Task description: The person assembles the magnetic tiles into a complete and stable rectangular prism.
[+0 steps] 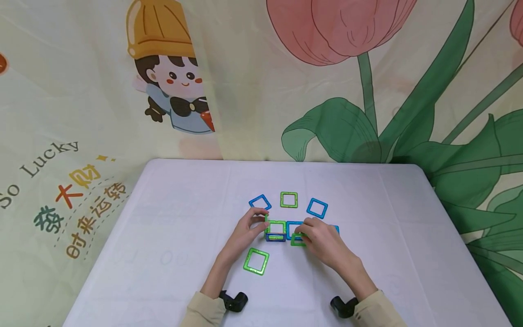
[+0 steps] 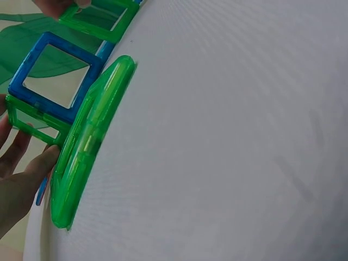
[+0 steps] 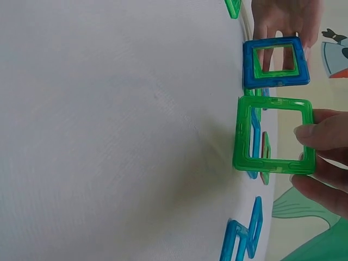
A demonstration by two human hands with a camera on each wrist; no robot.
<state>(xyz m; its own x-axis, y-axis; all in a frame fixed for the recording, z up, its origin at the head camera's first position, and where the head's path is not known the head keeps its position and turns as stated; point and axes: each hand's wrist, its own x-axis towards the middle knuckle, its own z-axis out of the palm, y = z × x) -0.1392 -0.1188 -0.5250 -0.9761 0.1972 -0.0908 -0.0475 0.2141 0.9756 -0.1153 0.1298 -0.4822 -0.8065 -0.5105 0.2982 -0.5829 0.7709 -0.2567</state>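
"Right wrist view: where's the green square (image 3: 242,136)?"

"Just beside the small box (image 3: 277,83). The right hand (image 1: 327,240) pinches one edge, thumb against fingers."

"And the left hand (image 1: 247,229)?"

"Its fingers grip the box's left side — good, that should stop it wobbling."

"How should the green square be handled?"

"Slowly, I think — keep it straight, bring it in gently, and don't bump the box."

"What else is on the desk (image 1: 184,204)?"

"A loose square (image 1: 254,271), green too, lying flat nearer the person."
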